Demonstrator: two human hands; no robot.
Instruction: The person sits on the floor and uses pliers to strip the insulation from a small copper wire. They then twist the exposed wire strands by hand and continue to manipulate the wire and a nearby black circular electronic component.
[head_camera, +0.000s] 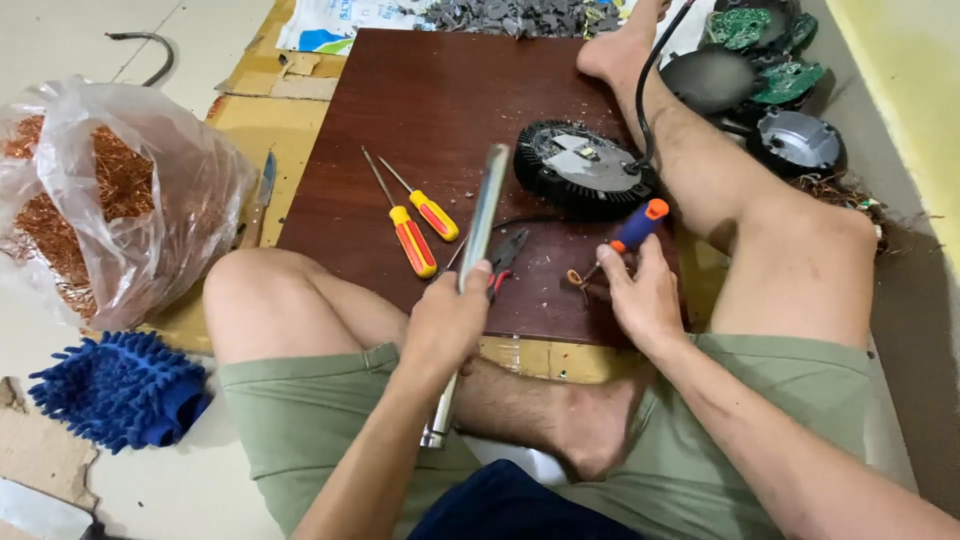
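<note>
Gripping a long steel bar (478, 250), the left hand (445, 325) is closed around its lower part, so that the bar is held raised and tilted over the dark brown wooden board (420, 120) that serves as the bench. The right hand (640, 300) is closed on a screwdriver with a blue and orange handle (637, 228), whose tip is set against a small copper-wound part (578, 280) lying near the board's front edge, just beside the fingers. A slip is to be feared: the part is small and rounded, it is not seen to be clamped, and a glancing blow from the smooth bar could drive the tip sideways toward the fingers or the bare leg close by. Two screwdrivers with red and yellow handles (415, 225) are laid side by side at the middle of the board, and red-handled pliers (505, 255) lie partly hidden behind the bar. A round, ribbed black housing with a pale metal plate (585, 168) is rested further back, touching the shin. A clear plastic bag of tangled copper wire (100, 190) is seen on the left, with a fuzzy blue chenille mitt (120, 390) below it; green circuit boards (770, 50) are heaped at the far right.
</note>
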